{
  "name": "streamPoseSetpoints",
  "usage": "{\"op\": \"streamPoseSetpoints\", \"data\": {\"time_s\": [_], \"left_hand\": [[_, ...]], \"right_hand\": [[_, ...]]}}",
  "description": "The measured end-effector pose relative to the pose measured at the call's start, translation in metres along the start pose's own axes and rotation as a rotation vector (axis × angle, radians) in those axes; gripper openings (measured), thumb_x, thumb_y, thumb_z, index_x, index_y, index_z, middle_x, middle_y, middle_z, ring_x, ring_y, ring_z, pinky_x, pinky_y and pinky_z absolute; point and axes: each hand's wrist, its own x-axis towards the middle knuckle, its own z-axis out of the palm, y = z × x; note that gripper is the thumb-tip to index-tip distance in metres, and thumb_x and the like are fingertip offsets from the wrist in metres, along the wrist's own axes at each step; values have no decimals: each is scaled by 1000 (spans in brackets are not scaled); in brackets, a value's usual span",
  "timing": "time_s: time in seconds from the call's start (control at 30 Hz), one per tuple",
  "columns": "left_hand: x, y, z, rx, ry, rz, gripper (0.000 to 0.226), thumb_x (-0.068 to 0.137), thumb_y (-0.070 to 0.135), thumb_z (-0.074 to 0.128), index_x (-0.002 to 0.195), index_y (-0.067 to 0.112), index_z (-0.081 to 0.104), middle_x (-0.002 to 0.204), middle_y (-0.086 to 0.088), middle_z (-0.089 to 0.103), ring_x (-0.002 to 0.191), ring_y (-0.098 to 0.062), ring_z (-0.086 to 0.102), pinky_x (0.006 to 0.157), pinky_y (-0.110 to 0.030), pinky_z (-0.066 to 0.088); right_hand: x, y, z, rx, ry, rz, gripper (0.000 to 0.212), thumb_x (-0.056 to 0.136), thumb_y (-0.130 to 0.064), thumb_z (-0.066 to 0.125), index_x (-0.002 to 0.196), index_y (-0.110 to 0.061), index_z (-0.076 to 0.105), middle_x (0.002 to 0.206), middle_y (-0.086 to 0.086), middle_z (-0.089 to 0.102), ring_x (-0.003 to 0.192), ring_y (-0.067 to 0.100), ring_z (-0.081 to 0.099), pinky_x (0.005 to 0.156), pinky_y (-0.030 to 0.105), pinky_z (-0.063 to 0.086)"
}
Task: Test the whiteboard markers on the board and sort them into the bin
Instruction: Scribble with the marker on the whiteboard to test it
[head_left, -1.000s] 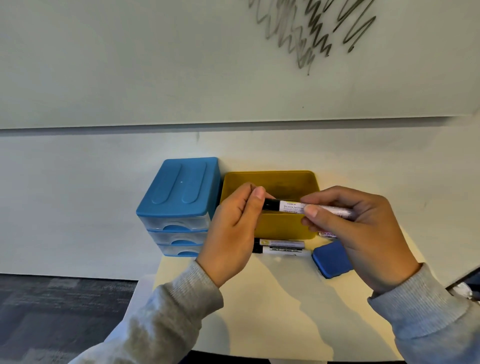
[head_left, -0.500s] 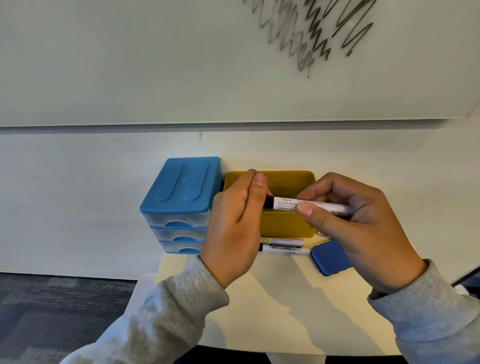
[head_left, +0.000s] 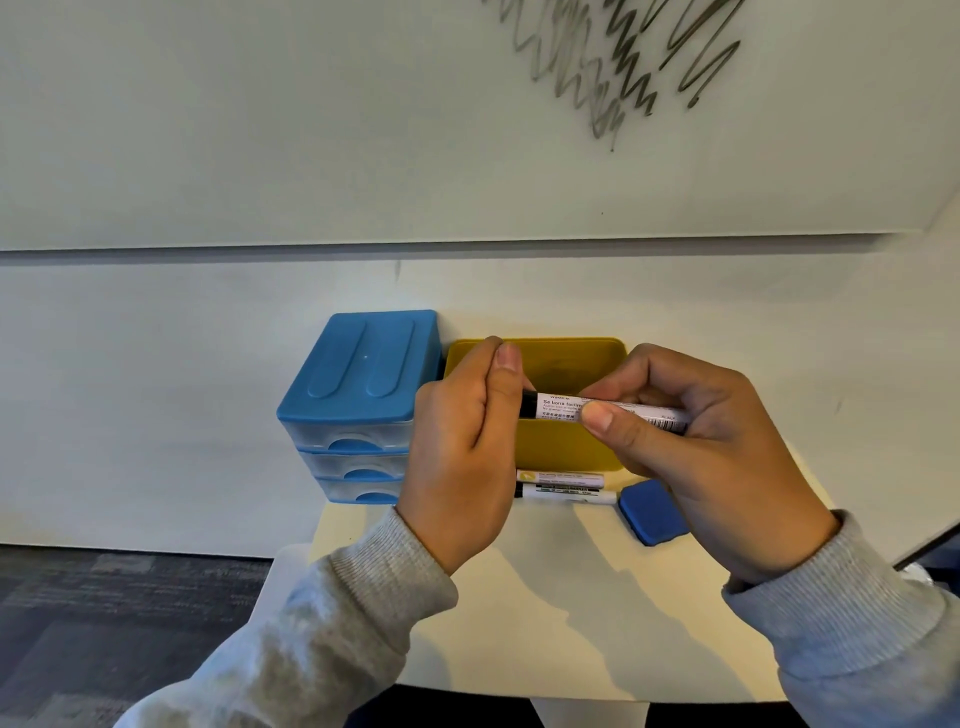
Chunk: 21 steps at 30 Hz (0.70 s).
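Left hand (head_left: 462, 457) curls around the cap end of a whiteboard marker (head_left: 608, 410); at its 3 o'clock, the right hand (head_left: 717, 457) pinches the labelled barrel. Both hold it level over the yellow bin (head_left: 566, 452). Two more markers (head_left: 563, 486) lie at the bin's 6 o'clock, a blue eraser (head_left: 652, 512) at 4, blue drawers (head_left: 353, 405) at 9.

Light: bright, even, soft.
Shadows: hands' shadows fall near-left on the table (head_left: 597, 613).
Focus: sharp centre.
Edges: wide-angle bending; board (head_left: 260, 130) edge curves.

An office or classroom: wall whiteboard (head_left: 363, 130), grey carpet tiles (head_left: 104, 613), small table (head_left: 571, 623).
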Motion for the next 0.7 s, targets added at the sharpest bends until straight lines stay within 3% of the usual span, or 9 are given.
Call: {"op": "streamPoseSetpoints", "data": {"time_s": [0.3, 0.7], "left_hand": [[-3, -7, 3, 5, -9, -21, 37, 103, 30, 35, 80, 10, 56, 59, 20, 52, 54, -3, 53, 48, -8, 34], [-5, -20, 4, 41, -14, 15, 37, 105, 27, 35, 78, 10, 55, 60, 18, 52, 53, -5, 52, 48, -9, 33]], "right_hand": [[-2, 5, 3, 75, 7, 96, 15, 81, -25, 73, 84, -10, 72, 58, -10, 54, 53, 11, 42, 53, 27, 35], [-3, 14, 3, 160, -5, 169, 18, 79, -23, 74, 82, -5, 70, 58, -4, 52, 53, 13, 40, 49, 27, 34]]}}
